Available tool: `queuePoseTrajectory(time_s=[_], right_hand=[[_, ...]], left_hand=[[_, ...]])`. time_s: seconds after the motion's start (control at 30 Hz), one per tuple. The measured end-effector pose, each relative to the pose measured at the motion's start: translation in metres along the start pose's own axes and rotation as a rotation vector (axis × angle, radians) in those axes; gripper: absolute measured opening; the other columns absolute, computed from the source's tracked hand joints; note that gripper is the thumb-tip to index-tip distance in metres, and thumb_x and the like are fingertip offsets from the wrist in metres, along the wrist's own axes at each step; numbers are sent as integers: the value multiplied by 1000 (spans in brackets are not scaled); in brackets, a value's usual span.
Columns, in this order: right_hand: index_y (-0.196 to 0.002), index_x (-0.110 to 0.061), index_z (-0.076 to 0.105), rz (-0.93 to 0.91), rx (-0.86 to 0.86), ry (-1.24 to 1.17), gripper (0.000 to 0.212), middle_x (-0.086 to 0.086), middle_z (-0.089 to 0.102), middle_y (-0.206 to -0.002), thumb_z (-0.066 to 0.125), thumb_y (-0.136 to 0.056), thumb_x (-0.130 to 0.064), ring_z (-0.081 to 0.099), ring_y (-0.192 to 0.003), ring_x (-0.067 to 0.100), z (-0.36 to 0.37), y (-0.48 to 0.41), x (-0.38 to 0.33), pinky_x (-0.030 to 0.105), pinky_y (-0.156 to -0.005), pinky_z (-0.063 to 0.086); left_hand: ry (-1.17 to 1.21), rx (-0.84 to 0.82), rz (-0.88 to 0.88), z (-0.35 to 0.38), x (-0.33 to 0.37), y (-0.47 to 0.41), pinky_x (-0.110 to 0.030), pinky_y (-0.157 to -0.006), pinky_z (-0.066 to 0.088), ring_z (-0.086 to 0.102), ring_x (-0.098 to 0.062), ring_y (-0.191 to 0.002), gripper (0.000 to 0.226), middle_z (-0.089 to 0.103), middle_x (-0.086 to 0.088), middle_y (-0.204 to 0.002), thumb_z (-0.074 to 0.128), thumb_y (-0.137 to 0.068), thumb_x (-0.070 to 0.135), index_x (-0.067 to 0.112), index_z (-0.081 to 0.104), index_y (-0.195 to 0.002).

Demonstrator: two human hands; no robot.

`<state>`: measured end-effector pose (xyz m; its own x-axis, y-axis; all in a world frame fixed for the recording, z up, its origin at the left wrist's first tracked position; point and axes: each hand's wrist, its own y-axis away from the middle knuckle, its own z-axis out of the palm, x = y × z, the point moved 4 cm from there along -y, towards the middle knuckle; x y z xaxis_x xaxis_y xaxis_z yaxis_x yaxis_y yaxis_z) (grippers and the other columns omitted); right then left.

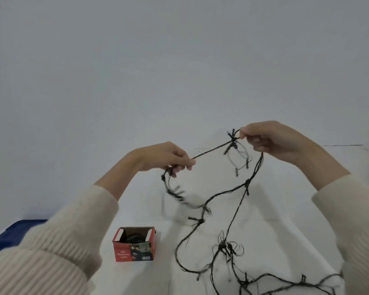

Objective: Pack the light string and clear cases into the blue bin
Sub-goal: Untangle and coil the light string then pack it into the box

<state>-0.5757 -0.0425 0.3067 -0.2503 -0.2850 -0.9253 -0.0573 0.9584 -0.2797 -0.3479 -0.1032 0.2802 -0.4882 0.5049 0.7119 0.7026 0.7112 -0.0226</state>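
Both hands, left hand (170, 159) and right hand (262, 138), pinched the light string (213, 149) taut; its dangling loops looked likely to knot further.

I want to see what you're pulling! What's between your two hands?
In the head view, a taut stretch of the black light string runs from the left hand to the right hand, tangled near the right.

Left sleeve (51, 241): cream knit jumper, thick and soft; lengthwise ribs show plainly
Right sleeve (354, 220): same cream knit; slightly fuzzy surface
Left hand (164, 157): bare; wrist and lower forearm uncovered, sleeve ending short of them
Right hand (271, 139): bare; likewise uncovered below the cuff
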Motion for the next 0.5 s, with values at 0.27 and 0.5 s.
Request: queuePoseTrajectory(time_s=[0.27, 0.5], right_hand=[[-66, -10, 67, 14, 187, -82, 25, -2, 36, -59, 56, -88, -14, 25, -53, 10, -39, 4, 28, 19, -45, 21], [-79, -19, 73, -19, -157, 541, 19, -12, 68, -92, 59, -89, -29, 60, -93, 9, 5, 19, 8, 32, -90, 47]], left_hand=[[113, -47, -175, 10, -56, 21, -22, -55, 40, 38, -10, -48, 26, 42, 1, -62, 48, -97, 28, 8, 64, -102], [570, 123, -171, 10, -31, 2, -21, -54, 49, 50, -13, -56, 25, 52, 1, -65, 39, -100, 23, 10, 59, -90]])
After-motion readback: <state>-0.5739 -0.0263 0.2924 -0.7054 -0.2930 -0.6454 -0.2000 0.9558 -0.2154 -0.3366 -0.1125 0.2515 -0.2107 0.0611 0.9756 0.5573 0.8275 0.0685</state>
